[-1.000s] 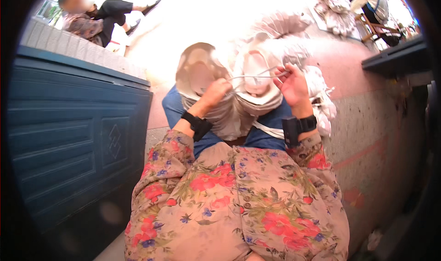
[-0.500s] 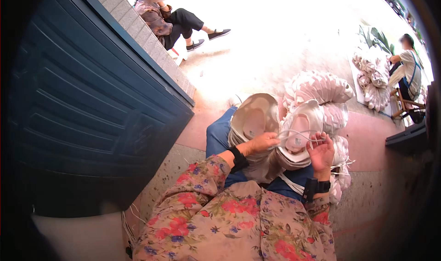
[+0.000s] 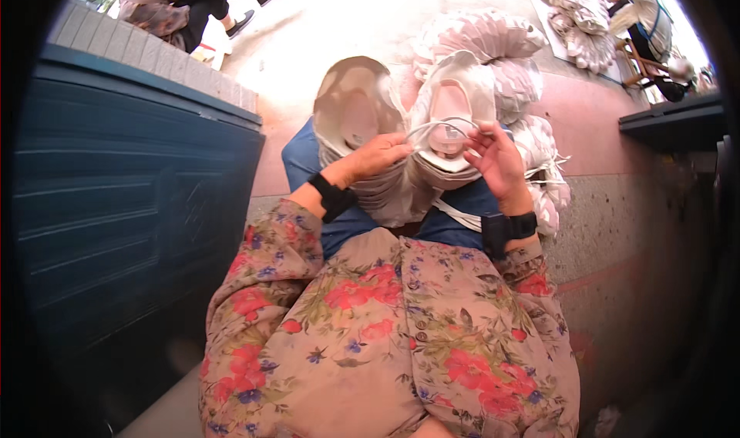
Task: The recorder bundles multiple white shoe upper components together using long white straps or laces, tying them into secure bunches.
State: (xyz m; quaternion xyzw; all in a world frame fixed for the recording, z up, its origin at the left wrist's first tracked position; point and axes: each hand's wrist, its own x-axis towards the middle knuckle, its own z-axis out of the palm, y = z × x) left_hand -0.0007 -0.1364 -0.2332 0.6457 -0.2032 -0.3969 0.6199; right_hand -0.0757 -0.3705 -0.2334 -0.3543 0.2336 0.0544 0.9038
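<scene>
One lace bows between left hand and right hand, both pinching it. It runs nine-to-three o'clock.

From my distant seat I cannot follow the thin white cord to its ends: the bare left hand covers one stretch, and the bare right hand perhaps pinches another, its contact being unclear. The dark mark inside the off-white, pink-soled shoe is too small for me to read. The top edge crops the seated person in black trousers, whose head is blurred. The dark blue panelled door fades into black at left.
</scene>
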